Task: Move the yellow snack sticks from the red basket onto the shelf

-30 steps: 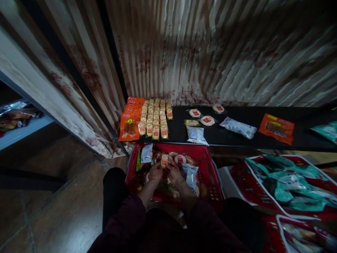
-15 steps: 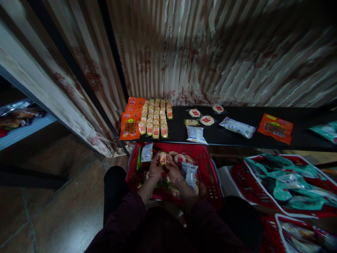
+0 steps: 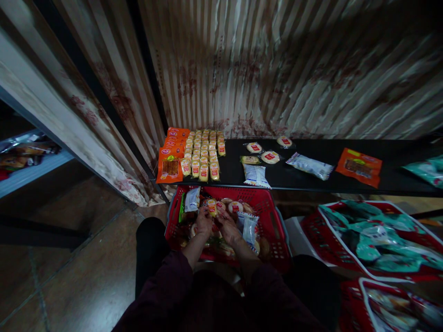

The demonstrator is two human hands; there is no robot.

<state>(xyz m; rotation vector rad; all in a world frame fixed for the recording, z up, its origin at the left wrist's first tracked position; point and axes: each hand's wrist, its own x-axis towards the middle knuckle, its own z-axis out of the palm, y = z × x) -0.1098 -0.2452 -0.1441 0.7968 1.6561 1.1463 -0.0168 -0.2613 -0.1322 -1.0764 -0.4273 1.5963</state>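
Between my two hands, over the red basket (image 3: 277,230), is a small yellow wrapped cake (image 3: 212,208) with a red label. My left hand (image 3: 204,221) has its fingers closed on the cake's left side. My right hand (image 3: 227,226) grips it from the right, fingertips at its edge. Around them in the basket lie a white-and-blue packet (image 3: 248,226), another white packet (image 3: 192,199) and round wrapped cakes (image 3: 236,207). On the black shelf just beyond stand rows of the same small yellow cakes (image 3: 204,159), beside orange snack packets (image 3: 170,166).
Farther right on the shelf (image 3: 311,184) lie round wrapped cakes (image 3: 270,157), white packets (image 3: 309,166), and an orange packet (image 3: 359,166). Right of me stand a red basket of teal packets (image 3: 380,240) and another basket (image 3: 363,295). A striped curtain (image 3: 259,69) hangs behind the shelf.
The cake in my hands has shifted slightly left and seems a little turned. The whole view has drifted slightly; the shelf goods have not moved.
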